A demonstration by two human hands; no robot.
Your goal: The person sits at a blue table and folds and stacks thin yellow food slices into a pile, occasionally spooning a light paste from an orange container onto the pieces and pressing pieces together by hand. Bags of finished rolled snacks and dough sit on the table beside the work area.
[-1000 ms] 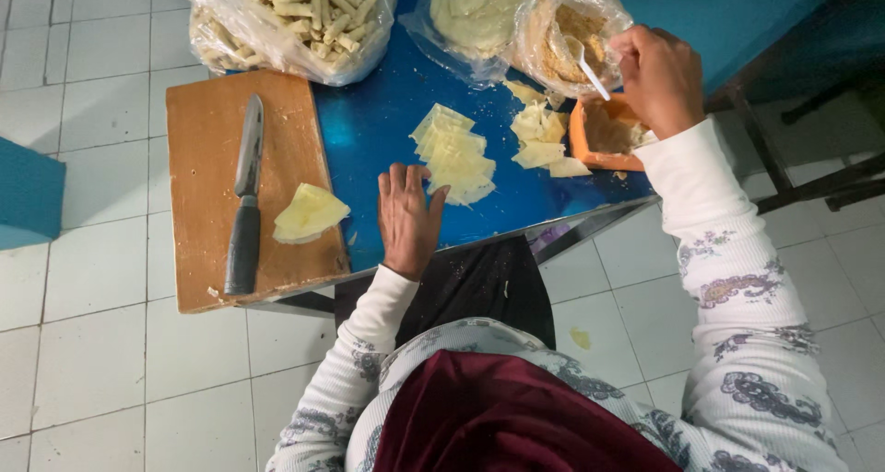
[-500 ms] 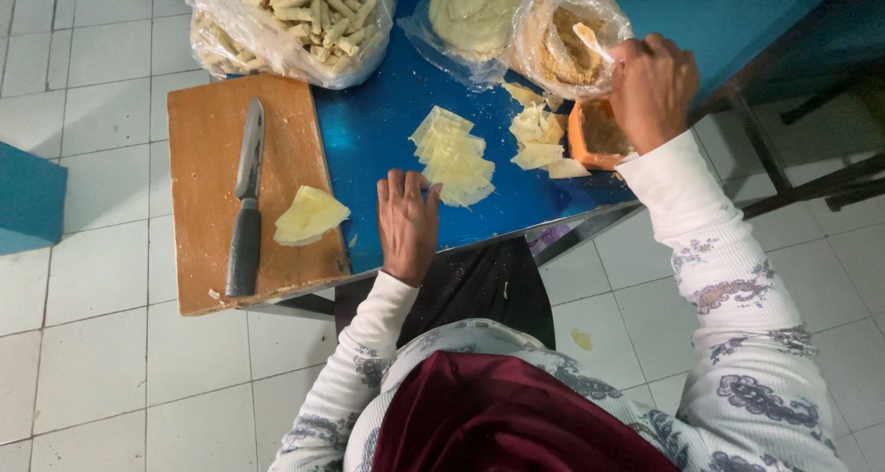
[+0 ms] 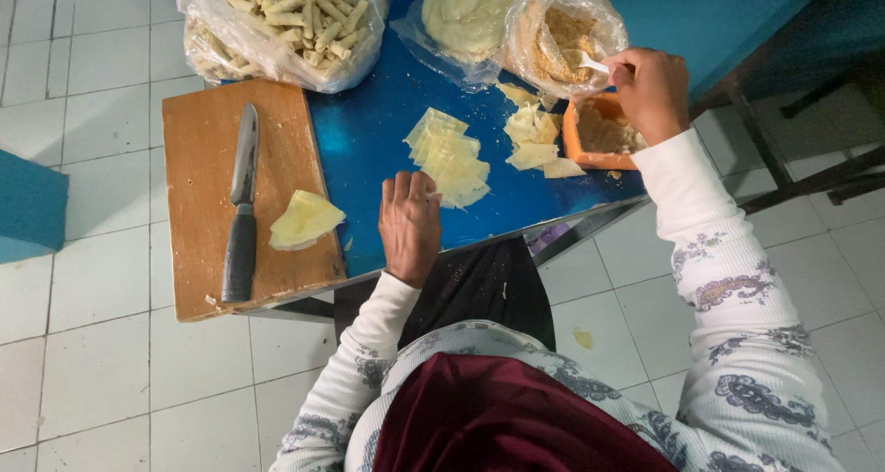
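My right hand (image 3: 653, 92) grips a small white spoon (image 3: 593, 64) whose tip reaches into a clear bag of brown crumbly filling (image 3: 564, 39). Just below that hand sits an orange container (image 3: 590, 142) with more filling. My left hand (image 3: 410, 225) rests on the blue table (image 3: 369, 131), fingers together, touching the edge of a stack of pale yellow wrapper pieces (image 3: 450, 157). A second loose heap of wrapper pieces (image 3: 535, 140) lies beside the orange container.
A wooden cutting board (image 3: 198, 168) at the left carries a black-handled knife (image 3: 241, 214) and a folded pile of wrappers (image 3: 304, 218). Behind it stand a bag of finished rolls (image 3: 286, 16) and a bag of round wrappers (image 3: 466, 11). White floor tiles surround the table.
My right hand has moved the spoon a little left and down, toward the mouth of the filling bag. The left hand has stayed in place on the table.
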